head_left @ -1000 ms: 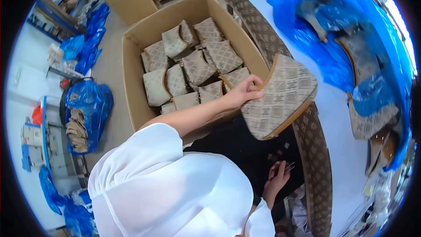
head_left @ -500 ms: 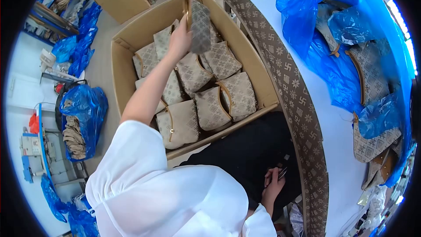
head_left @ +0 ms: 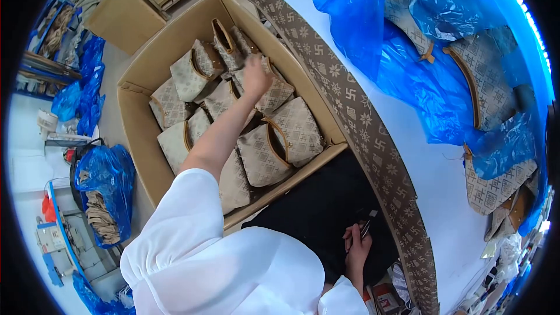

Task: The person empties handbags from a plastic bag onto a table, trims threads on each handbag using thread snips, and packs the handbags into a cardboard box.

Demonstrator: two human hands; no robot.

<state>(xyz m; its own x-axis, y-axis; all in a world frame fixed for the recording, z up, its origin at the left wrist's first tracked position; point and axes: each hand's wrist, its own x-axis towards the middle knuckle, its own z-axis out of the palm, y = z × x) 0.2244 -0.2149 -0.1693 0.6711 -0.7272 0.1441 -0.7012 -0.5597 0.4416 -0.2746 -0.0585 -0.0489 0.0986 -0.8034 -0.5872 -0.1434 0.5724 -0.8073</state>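
My left hand (head_left: pixel 256 77) reaches into a cardboard box (head_left: pixel 137 111), over a patterned beige pouch (head_left: pixel 279 94) with brown trim. Its fingers are blurred, and whether they grip the pouch cannot be made out. Several similar pouches stand packed around it: one pouch with a gaping brown-edged mouth (head_left: pixel 195 76) to the left, another narrow upright pouch (head_left: pixel 224 44) just beyond. Low on the right, above dark cloth (head_left: pixel 315 198), my right hand (head_left: pixel 357 248) is closed around a small metal tool (head_left: pixel 366 229), mostly hidden by the fingers.
Along the right runs a white table (head_left: pixel 402 163) edged with brown patterned material (head_left: pixel 350 93). A blue plastic bag (head_left: pixel 402 81) on it holds more patterned pouches (head_left: pixel 493 76). Left of the box, a blue bag (head_left: pixel 114 169) contains folded pieces. Another carton (head_left: pixel 125 17) stands behind.
The pouch that my left hand held raised over the box is out of the hand, and the hand has moved down among the pouches. The view has shifted; my right hand keeps its metal tool.
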